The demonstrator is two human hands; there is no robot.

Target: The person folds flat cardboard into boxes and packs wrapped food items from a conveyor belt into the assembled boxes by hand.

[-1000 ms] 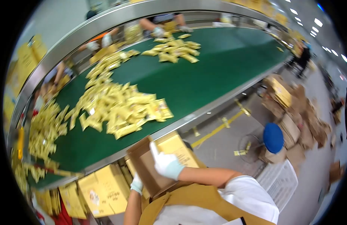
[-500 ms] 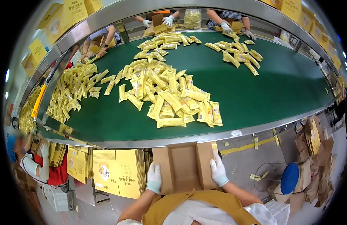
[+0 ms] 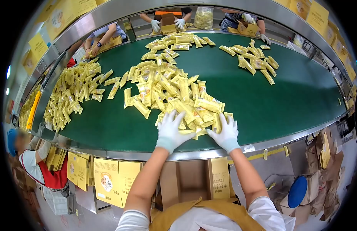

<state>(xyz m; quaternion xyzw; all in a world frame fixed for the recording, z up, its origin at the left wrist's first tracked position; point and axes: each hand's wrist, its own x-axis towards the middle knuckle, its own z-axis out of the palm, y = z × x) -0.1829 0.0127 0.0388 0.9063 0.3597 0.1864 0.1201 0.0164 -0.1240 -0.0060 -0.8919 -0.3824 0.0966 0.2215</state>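
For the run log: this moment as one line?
left hand: at packets; right hand: at packets; surface: green belt; open box: unheld

On the conveyor (image 3: 294,96), the main heap of packets (image 3: 167,86) is lying mid-belt. Counting from that heap, a second pile (image 3: 72,94) is lying at 9 o'clock and a smaller cluster (image 3: 257,63) at 2. Beyond the far edge, a carton (image 3: 168,29) is sitting at 12. Before the near edge, an open box (image 3: 194,179) is sitting at 6, flat cartons (image 3: 113,181) are standing at 7, and a stool (image 3: 297,191) at 4.

Blue stool (image 3: 298,192) beside brown packaging (image 3: 332,183); white crate (image 3: 55,202) near red-aproned person (image 3: 54,174).
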